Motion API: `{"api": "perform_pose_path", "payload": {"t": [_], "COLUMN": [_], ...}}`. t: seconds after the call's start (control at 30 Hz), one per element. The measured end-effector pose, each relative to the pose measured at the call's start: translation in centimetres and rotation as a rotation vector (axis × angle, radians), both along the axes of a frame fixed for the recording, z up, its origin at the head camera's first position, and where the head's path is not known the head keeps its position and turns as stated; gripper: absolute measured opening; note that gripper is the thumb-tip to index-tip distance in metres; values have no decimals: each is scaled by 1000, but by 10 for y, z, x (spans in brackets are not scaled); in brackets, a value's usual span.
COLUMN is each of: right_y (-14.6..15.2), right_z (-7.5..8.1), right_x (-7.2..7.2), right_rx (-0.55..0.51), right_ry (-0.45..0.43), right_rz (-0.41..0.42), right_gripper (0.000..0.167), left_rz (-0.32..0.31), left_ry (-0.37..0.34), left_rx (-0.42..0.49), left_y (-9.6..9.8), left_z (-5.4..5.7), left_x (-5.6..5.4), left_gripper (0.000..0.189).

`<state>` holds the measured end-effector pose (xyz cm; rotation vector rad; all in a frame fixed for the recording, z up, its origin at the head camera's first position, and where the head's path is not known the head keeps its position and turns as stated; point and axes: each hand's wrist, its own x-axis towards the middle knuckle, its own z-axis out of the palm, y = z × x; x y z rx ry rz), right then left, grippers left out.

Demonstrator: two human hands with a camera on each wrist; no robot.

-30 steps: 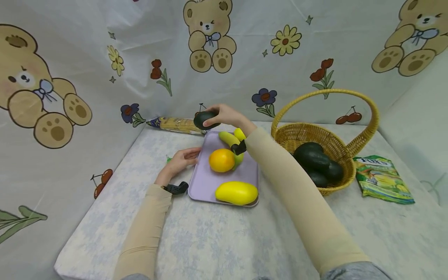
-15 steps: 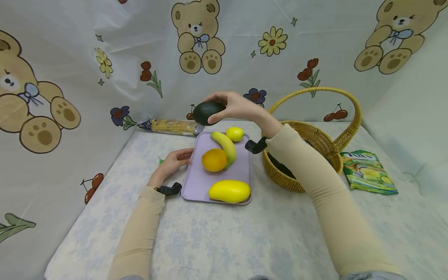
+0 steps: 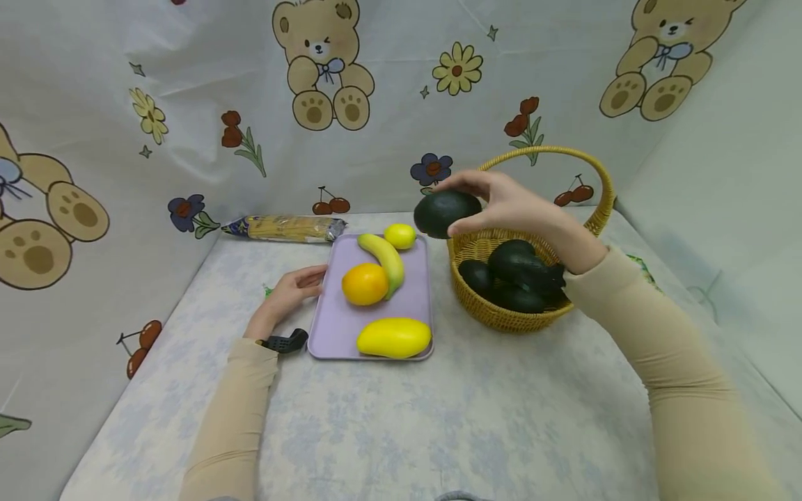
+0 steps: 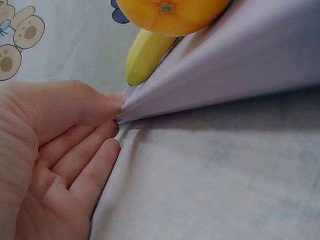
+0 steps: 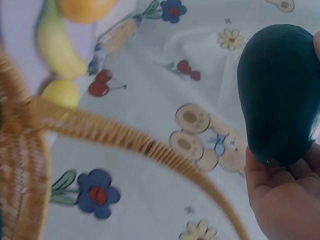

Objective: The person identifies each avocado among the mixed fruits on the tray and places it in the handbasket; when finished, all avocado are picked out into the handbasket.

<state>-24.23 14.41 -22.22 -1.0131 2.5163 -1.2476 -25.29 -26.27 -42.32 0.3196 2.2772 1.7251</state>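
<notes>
My right hand [image 3: 507, 202] grips a dark green avocado [image 3: 446, 213], held up in front of the basket's left side. Below it, the wicker basket [image 3: 495, 318] holds several more avocados [image 3: 516, 261]. At the left edge of the lilac tray [image 3: 328, 327], my left hand [image 3: 291, 296] pinches the rim, thumb on top and fingers beneath in the left wrist view. On that tray lie a yellow mango [image 3: 393, 337], an orange [image 3: 365, 284], a banana [image 3: 387, 261] and a lemon [image 3: 399, 236]. In the right wrist view, fingers wrap the avocado's far side and lower end.
A long packet of spaghetti [image 3: 285, 228] lies along the back behind the tray. The basket's tall handle [image 3: 604, 202] arches up on the right. My right sleeve [image 3: 683, 348] mostly hides a green candy bag [image 3: 644, 270]. A printed cloth wall [image 3: 388, 167] stands behind.
My right hand has carried the avocado from above the tray's far end rightward to the basket. The left hand stays at the tray's edge. The head view has shifted to the right.
</notes>
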Motion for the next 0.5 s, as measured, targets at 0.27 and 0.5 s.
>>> {"api": "perform_pose_path", "payload": {"t": [0.27, 0.5], "right_y": [70, 111], "right_z": [-29, -67], "right_x": [21, 37], "right_rx": [80, 80], "right_ry": [-65, -135], "right_rz": [-150, -216], "right_gripper": [56, 56], "left_rz": [15, 10], "left_ry": [-25, -17], "left_rx": [-12, -3], "left_y": [4, 5], "left_z": [5, 6], "left_x": [4, 4], "left_gripper": [55, 55]}}
